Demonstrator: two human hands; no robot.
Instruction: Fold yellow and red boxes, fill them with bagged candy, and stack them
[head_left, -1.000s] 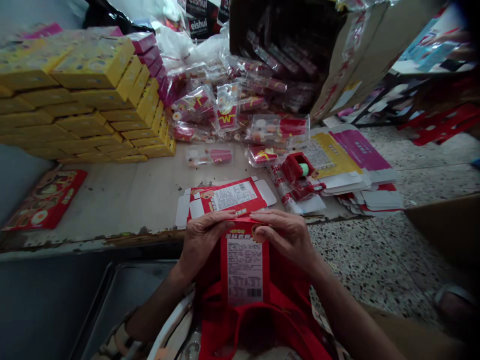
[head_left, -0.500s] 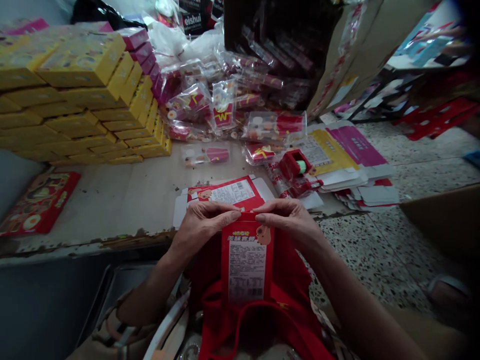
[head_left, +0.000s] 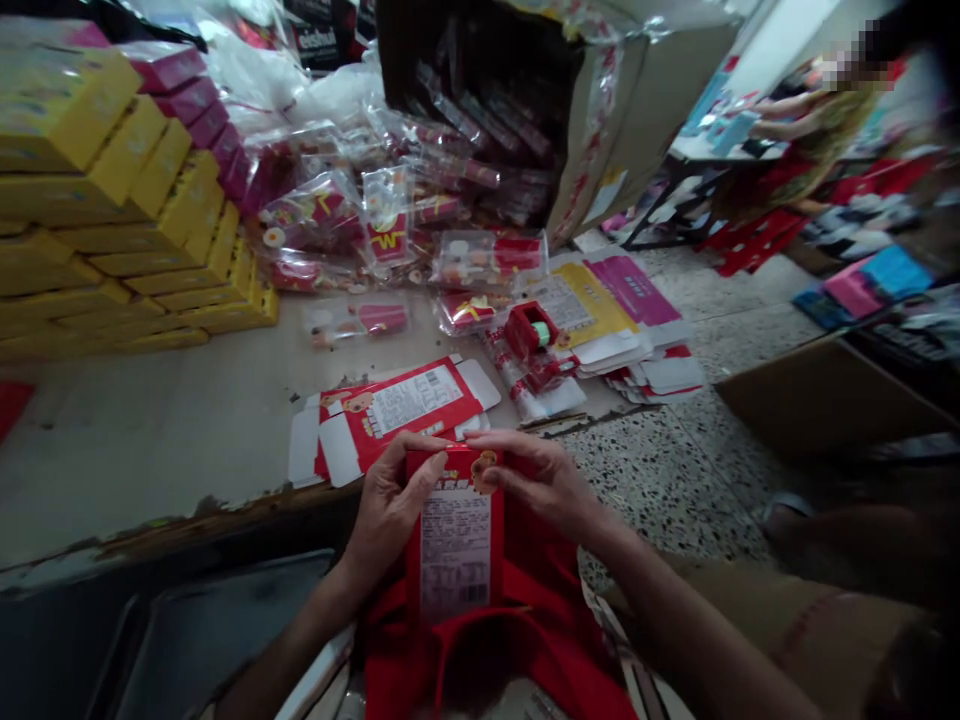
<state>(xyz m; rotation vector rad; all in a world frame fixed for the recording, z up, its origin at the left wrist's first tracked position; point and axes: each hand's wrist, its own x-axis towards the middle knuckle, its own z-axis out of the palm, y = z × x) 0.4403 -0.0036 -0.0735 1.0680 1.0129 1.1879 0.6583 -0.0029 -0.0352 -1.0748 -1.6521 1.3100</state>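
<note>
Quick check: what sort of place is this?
Probably a packing workshop, judging by the stacked yellow boxes, the heap of bagged goods and the flat cartons beside a tape dispenser.

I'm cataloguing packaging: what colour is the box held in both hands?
The box is red with a pale printed panel, as the head view shows.

A red cloth garment, apron-like [head_left: 544, 575], covered the person's front, its upper edge gaping in a broad curve. From where I stood, the left forearm [head_left: 300, 625] and right forearm [head_left: 690, 620] looked slender and bare, ending in ungloved hands [head_left: 390, 510].
</note>
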